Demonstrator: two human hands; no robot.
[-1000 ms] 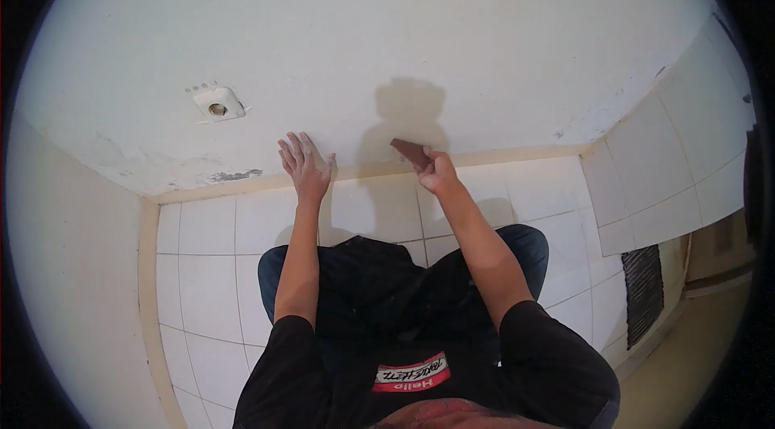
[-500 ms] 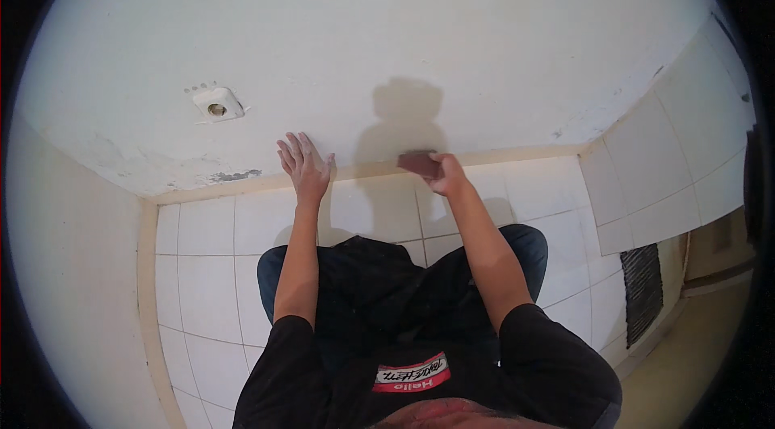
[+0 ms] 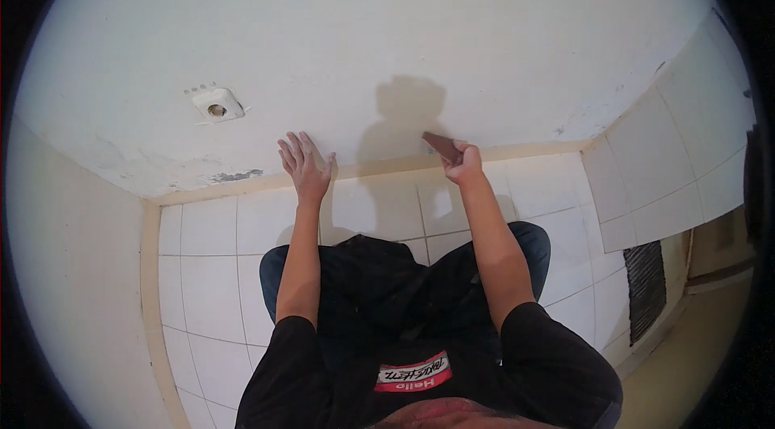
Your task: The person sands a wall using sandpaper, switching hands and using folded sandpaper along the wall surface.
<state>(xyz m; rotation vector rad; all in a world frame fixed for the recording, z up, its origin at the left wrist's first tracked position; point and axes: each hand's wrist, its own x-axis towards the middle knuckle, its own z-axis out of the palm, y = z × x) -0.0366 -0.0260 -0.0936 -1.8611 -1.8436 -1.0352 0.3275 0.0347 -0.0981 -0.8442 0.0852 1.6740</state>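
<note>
With its fingers spread, my left hand (image 3: 307, 171) lies flat against the lower part of the white wall (image 3: 323, 50), just above the skirting; whitish dust coats its fingertips. My right hand (image 3: 463, 164) grips a folded piece of reddish-brown sandpaper (image 3: 441, 146) between thumb and fingers. The sandpaper tilts up to the left and its far end is at the wall's lower part. Whether it presses on the wall I cannot tell. My shadow falls on the wall between the two hands.
A white wall socket (image 3: 218, 106) is set in the wall at left. Flaked paint (image 3: 236, 175) shows near the beige skirting (image 3: 379, 167). White floor tiles (image 3: 206, 292) lie around my bent knees. At right are a tiled side wall (image 3: 658, 150) and a dark ribbed mat-like patch (image 3: 646, 292).
My right hand has moved right and slightly up, and the sandpaper in it has turned to a steeper tilt. My left hand stays in place on the wall.
</note>
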